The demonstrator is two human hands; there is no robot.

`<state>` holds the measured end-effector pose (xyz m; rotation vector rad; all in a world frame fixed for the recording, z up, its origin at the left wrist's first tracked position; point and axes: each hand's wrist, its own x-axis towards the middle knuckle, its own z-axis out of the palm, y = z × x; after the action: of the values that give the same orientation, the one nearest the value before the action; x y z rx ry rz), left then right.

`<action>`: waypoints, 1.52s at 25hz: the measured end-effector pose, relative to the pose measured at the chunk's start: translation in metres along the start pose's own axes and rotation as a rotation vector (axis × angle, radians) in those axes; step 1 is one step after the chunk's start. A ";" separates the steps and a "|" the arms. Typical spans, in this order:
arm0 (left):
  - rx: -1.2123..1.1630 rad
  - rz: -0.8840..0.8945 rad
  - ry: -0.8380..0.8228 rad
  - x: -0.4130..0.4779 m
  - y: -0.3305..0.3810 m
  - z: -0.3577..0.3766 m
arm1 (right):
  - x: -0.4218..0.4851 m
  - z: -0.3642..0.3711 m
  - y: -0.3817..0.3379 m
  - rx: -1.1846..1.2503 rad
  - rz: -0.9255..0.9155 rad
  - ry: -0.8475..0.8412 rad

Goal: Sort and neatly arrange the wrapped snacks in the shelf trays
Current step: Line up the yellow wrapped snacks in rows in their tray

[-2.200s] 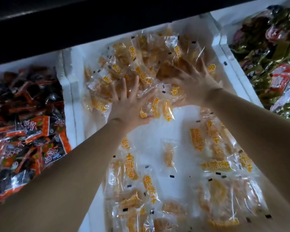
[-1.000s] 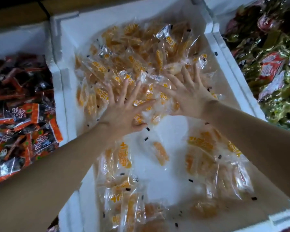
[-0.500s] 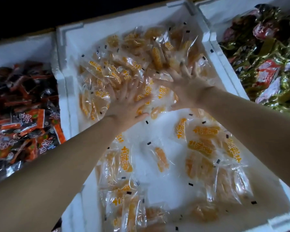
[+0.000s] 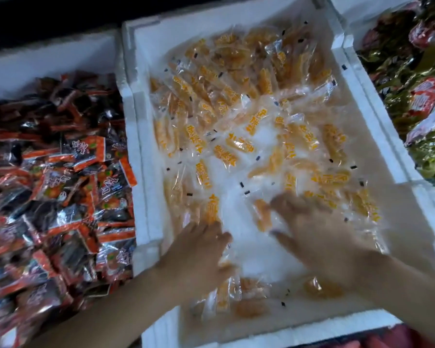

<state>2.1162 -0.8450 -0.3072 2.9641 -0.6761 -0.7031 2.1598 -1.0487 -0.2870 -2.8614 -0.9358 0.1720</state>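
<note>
Three white foam trays stood side by side on a shelf, seen from above; the middle tray (image 4: 133, 156) held the yellow snacks (image 4: 226, 156), each sealed in a clear wrapper with yellow print. The snacks lay heaped and overlapping toward the tray's far end and its left side; nearer the person they thinned out, scattered singly at all angles with patches of bare white floor between them; a few more lay along the near wall.

Both bare forearms reached in over the near rim; both hands were smeared by motion blur. The right hand (image 4: 322, 242) lay palm down over the near right part of the tray; its fingers (image 4: 290, 205) were spread and fairly straight, resting on or just over loose wrappers, with nothing gripped. The left hand (image 4: 199, 254) was low over the near left part of the tray, beside a yellow packet near the left wall; its fingers were too blurred to tell whether they were straight or curled, or whether they held anything.

The left tray (image 4: 48, 54) was piled with red-and-black packets (image 4: 60, 172) reaching to the shared wall; the right tray (image 4: 357, 23) held green-and-gold packets (image 4: 417, 101) mixed with some red and white ones. A dark band ran above the trays' far walls.
</note>
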 end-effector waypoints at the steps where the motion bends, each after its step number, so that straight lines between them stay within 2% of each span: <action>1: 0.007 -0.010 -0.119 -0.012 0.002 0.006 | -0.009 0.008 -0.013 0.109 -0.006 -0.188; 2: 0.015 -0.016 -0.146 -0.019 0.004 0.011 | -0.017 0.019 -0.024 0.229 -0.016 -0.419; 3: 0.002 -0.030 -0.129 -0.022 0.006 0.013 | -0.023 0.030 -0.033 0.309 -0.030 -0.551; 6: -0.197 -0.080 -0.022 -0.026 0.011 0.013 | -0.020 0.052 -0.045 0.378 -0.019 -0.634; 8: -0.365 -0.103 0.050 -0.031 0.011 0.018 | -0.015 0.051 -0.047 0.324 -0.008 -0.663; 11: -0.595 -0.175 0.202 -0.041 0.010 0.020 | -0.013 0.050 -0.048 0.124 -0.110 -0.609; 15: -0.741 -0.272 0.390 -0.043 0.005 0.009 | -0.022 0.058 -0.051 0.173 -0.065 -0.624; 21: -0.933 -0.407 0.629 -0.049 0.007 -0.017 | -0.028 0.043 -0.036 0.128 -0.047 -0.496; 23: -0.984 -0.443 0.633 -0.054 0.009 -0.021 | -0.033 0.038 -0.022 0.203 0.036 -0.428; 26: -1.012 -0.473 0.648 -0.062 0.016 -0.021 | -0.037 0.033 -0.009 0.450 0.319 -0.258; 28: -1.047 -0.509 0.674 -0.067 0.020 -0.017 | -0.040 0.036 -0.016 0.334 0.370 -0.126; 30: -1.097 -0.548 0.705 -0.072 0.022 -0.012 | -0.038 0.037 -0.035 0.294 0.196 0.020; 31: -1.097 -0.550 0.725 -0.075 0.022 -0.009 | -0.034 0.036 -0.047 0.328 0.093 0.006; 33: -1.040 -0.549 0.765 -0.079 0.019 -0.004 | -0.022 0.042 -0.069 0.368 -0.067 -0.133; 35: -1.041 -0.573 0.787 -0.084 0.016 0.001 | -0.008 0.054 -0.083 0.303 -0.117 -0.223; 38: -1.089 -0.601 0.812 -0.091 0.013 0.005 | 0.010 0.063 -0.087 0.213 -0.114 -0.237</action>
<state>2.0352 -0.8185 -0.2716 2.0266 0.5226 0.1816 2.1080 -0.9677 -0.3361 -2.6235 -1.0478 0.5725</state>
